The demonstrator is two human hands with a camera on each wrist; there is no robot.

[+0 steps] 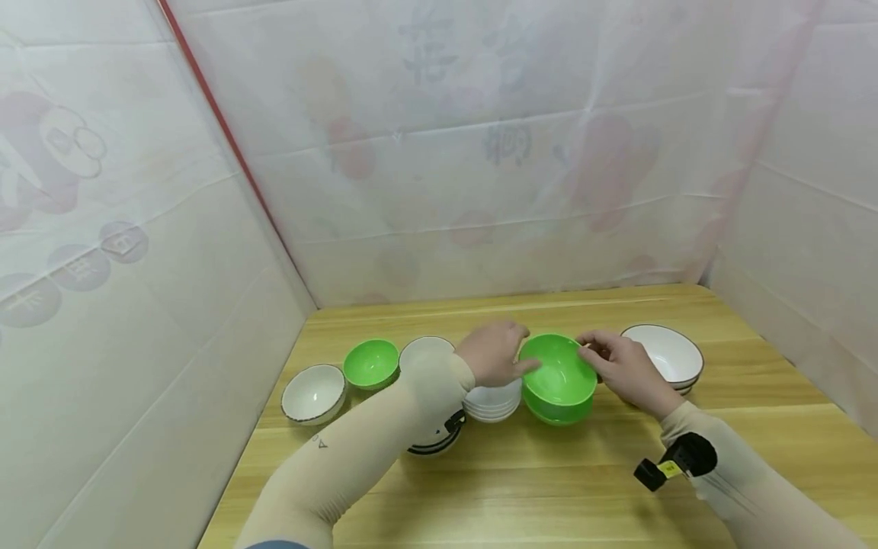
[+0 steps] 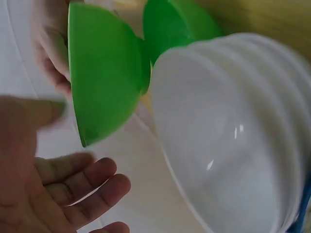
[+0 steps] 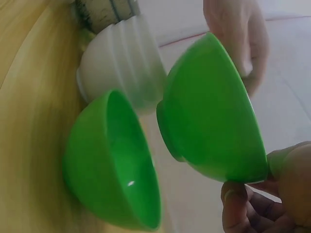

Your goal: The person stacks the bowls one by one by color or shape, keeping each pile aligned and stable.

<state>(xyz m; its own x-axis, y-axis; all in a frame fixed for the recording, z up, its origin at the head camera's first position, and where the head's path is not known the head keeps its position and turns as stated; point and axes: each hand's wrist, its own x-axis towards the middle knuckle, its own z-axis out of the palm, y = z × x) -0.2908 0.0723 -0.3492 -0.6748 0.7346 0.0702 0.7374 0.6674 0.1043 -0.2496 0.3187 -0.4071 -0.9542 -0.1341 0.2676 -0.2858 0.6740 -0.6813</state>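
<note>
My right hand (image 1: pixel 627 370) pinches the rim of a green bowl (image 1: pixel 557 370) from the right. The bowl hangs tilted above a second green bowl (image 1: pixel 559 414) that stands on the table, with a gap between them in the right wrist view. On the other side is my left hand (image 1: pixel 495 352), its fingers spread near the held bowl's rim. In the left wrist view, the left hand (image 2: pixel 63 179) holds nothing; thumb and fingers are apart around the rim side. Right below it stands a stack of white bowls (image 1: pixel 492 408).
Left on the wooden table (image 1: pixel 521 496) are a white bowl with a dark rim (image 1: pixel 314 393), a small green bowl (image 1: pixel 372 364) and more white bowls (image 1: pixel 427 347), partly behind my left arm. Dark-rimmed white bowls (image 1: pixel 665 352) are stacked at the right. Sheeted walls (image 1: pixel 480 191) enclose the table.
</note>
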